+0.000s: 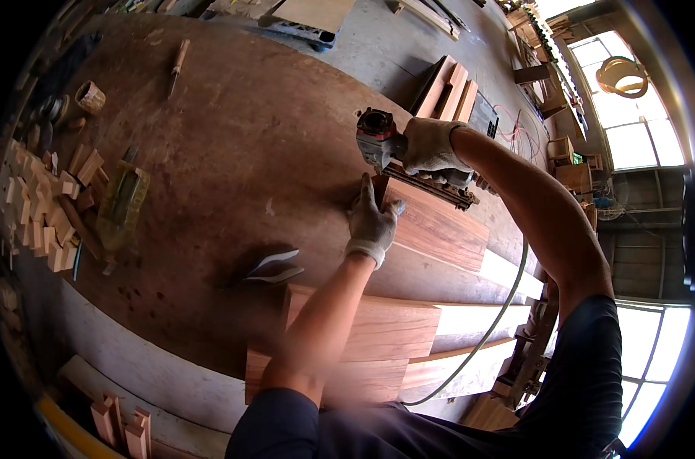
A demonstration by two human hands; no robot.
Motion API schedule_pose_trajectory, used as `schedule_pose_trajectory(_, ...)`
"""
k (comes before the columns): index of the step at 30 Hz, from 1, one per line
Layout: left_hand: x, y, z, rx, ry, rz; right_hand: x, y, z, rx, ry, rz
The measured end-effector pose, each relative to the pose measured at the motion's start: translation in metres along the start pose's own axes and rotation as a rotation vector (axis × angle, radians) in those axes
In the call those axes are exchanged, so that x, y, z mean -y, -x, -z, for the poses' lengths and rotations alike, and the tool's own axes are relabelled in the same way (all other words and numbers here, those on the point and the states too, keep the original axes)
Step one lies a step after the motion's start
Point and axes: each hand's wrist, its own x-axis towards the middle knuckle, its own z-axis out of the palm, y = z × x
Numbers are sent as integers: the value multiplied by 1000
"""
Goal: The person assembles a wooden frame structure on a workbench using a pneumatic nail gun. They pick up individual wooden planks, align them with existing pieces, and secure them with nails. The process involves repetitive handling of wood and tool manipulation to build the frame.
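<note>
My right hand (433, 145), in a pale work glove, is closed around the grip of a nail gun (377, 138). The tool has a dark round cap and red trim, and it lies over the far end of a reddish-brown wooden board (439, 222). Against the left end of that board rests my left hand (372, 223), gloved too, its fingers stretched out and thumb apart near the top edge. The tool's tip is hidden. Closer to my body, more wooden boards (378, 329) lie side by side, partly covered by my left forearm.
A two-handled tool (275, 266) lies left of the boards. Wood offcuts (38, 203), a cup-shaped container (90, 97) and a chisel-like tool (178, 69) are on the brown tabletop (210, 153). A green hose (493, 329) crosses the boards. Grooved wood pieces (448, 88) stand beyond the nail gun.
</note>
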Motion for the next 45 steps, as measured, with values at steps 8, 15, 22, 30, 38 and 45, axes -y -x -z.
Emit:
schedule_pose_trajectory(8,5,-3,-1,-120,-59,-146,11,2,5,15,97,3)
schedule_pose_trajectory(15,-6,13,16,-76,-89,106,1,-3,0,-1,45,-16)
schedule_pose_trajectory(22,-30,15,28,-44,-234,131,-2,-2,-1,39,-58,-17)
schedule_pose_trajectory(30,-22,13,19,-128,-34,-6,-1,1,-2,15,-85,12)
schedule_pose_trajectory(38,-16,6,21,-23,-102,-9,0,-1,-1,34,-72,8)
schedule_pose_trajectory(45,-24,8,21,-29,-141,46,0,-2,1,38,-47,-14)
